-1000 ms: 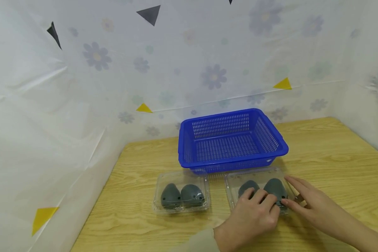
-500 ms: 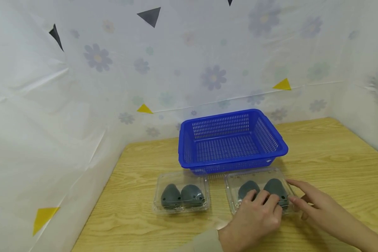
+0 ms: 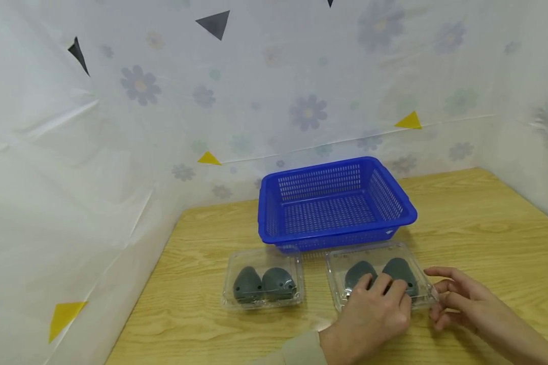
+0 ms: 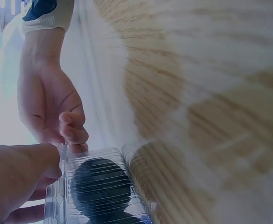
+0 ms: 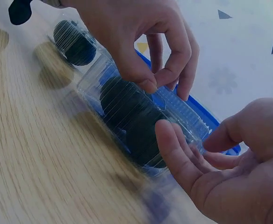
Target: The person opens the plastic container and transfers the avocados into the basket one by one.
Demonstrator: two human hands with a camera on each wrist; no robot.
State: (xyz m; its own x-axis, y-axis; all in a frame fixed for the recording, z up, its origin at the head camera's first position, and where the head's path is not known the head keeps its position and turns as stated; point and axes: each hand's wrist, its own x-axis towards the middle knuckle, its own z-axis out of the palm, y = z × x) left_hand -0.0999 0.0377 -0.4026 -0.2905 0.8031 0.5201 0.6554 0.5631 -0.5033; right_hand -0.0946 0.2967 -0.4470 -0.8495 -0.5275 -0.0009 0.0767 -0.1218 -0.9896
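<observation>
Left hand [image 3: 373,315] grips clear box [image 3: 378,252]; two dark ovoids [image 3: 397,269] inside; right hand [image 3: 472,301] at its edge, grip unclear.

A slotted blue basket [image 3: 338,232] sits on the wood-grain table [image 3: 475,223] before flower-patterned sheeting [image 3: 265,106] marked with yellow triangles [image 3: 409,121]

Person: pale-beige fabric L sleeve [image 3: 303,350], plain, cuff at wrist; off-white fabric R sleeve [image 4: 50,21] w/ dark-blue patch [image 4: 39,8] above its cuff, R forearm [image 3: 522,332] bare below. L hand [image 3: 372,312] & R hand [image 3: 472,304] ungloved.
</observation>
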